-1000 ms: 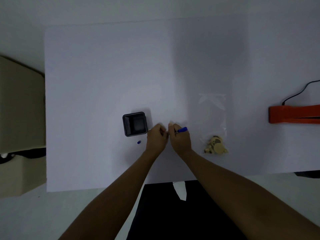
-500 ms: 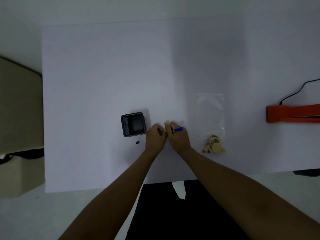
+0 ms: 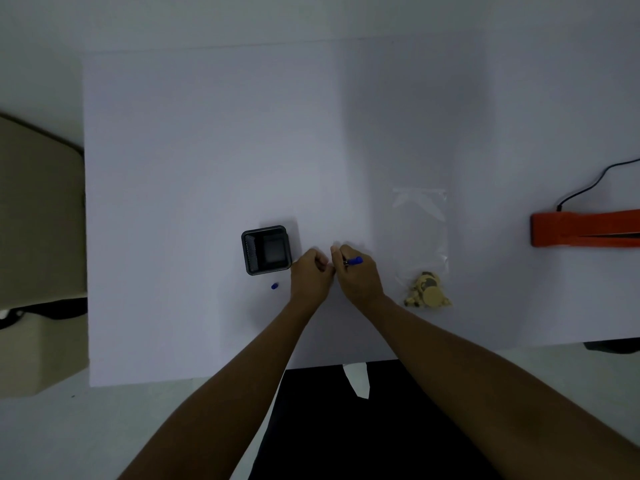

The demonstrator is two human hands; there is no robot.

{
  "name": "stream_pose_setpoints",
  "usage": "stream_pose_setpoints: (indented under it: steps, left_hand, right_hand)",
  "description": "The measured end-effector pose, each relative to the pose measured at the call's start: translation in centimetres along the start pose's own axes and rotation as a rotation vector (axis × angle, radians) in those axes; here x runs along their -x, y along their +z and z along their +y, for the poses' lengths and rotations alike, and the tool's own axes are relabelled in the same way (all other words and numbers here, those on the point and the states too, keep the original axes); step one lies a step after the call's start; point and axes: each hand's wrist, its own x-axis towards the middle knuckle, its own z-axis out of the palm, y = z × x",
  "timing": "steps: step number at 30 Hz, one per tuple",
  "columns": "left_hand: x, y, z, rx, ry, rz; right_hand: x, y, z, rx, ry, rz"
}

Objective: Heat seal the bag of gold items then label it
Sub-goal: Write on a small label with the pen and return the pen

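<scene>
A clear plastic bag (image 3: 420,230) lies flat on the white table, with gold items (image 3: 426,290) bunched at its near end. My right hand (image 3: 358,273) holds a blue pen (image 3: 353,261), tip pointing left toward a small white label (image 3: 341,244) that barely shows against the table. My left hand (image 3: 310,271) is closed beside it, fingers pressed at the label's left edge. The two hands touch. An orange heat sealer (image 3: 581,228) lies at the right edge, well away from both hands.
A black square tray (image 3: 266,249) stands just left of my left hand. A blue pen cap (image 3: 275,286) lies in front of it. The sealer's black cable (image 3: 588,187) runs off to the right. A beige box (image 3: 38,216) sits left of the table.
The view has shifted slightly. Both hands stay together over the same spot; the pen's angle changes a little.
</scene>
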Motion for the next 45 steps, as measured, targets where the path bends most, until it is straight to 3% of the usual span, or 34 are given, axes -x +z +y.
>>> stream_pose_setpoints:
  steps: [21,30,45]
  left_hand:
    - [-0.4,0.3,-0.7,-0.008,0.008,-0.019]
    - [-0.4,0.5,-0.8,0.016,0.022,0.022]
    - [-0.7,0.9,-1.4,-0.020,0.019,0.024]
  right_hand:
    - [0.4,-0.1,0.3,-0.045,0.036,0.054]
    - [0.9,0.1,-0.1,0.067,-0.038,0.022]
    - [1.2,-0.1,-0.2,0.056,-0.057,-0.005]
